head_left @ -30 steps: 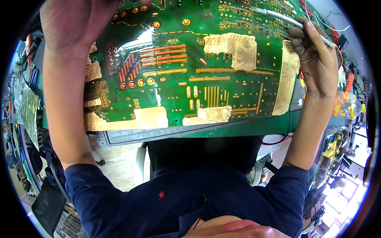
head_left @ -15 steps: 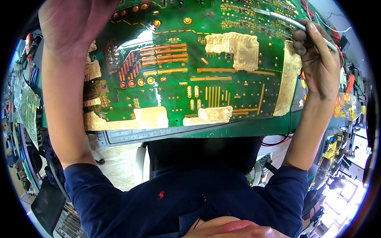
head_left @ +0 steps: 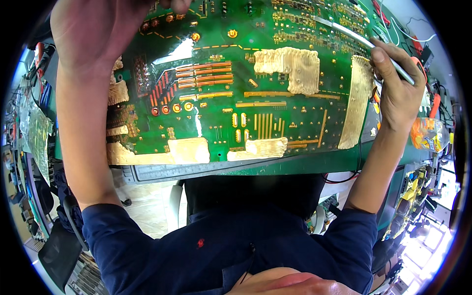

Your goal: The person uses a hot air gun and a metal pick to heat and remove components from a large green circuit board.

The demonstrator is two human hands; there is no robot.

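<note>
A large green circuit board [head_left: 216,115] with gold traces and tiny parts lies in front of me. Thick cream-coloured, ribbed strips cover patches of it, among them an L-shaped patch [head_left: 304,73] and a long strip [head_left: 356,103] at the right edge. My right hand [head_left: 399,78] is closed around the handle of a slim silver scalpel-like knife [head_left: 351,34]. Its flat tip lies over rows of small components at the board's far right; whether it touches is unclear. My left hand [head_left: 91,34] is at the board's far left, most of its fingers cut off by the upper edge.
A grey ruler [head_left: 162,172] lies along the near edge of the green table mat [head_left: 255,167]. Red and black cables [head_left: 344,178] hang at the right front. A clear bag with orange print [head_left: 427,133] and several other boards [head_left: 410,196] are on the right. A chair [head_left: 59,250] stands at lower left.
The board sits slightly lower in the picture. My right hand has shifted right and nearer, and the knife handle slants more steeply; its tip stays over the same area.
</note>
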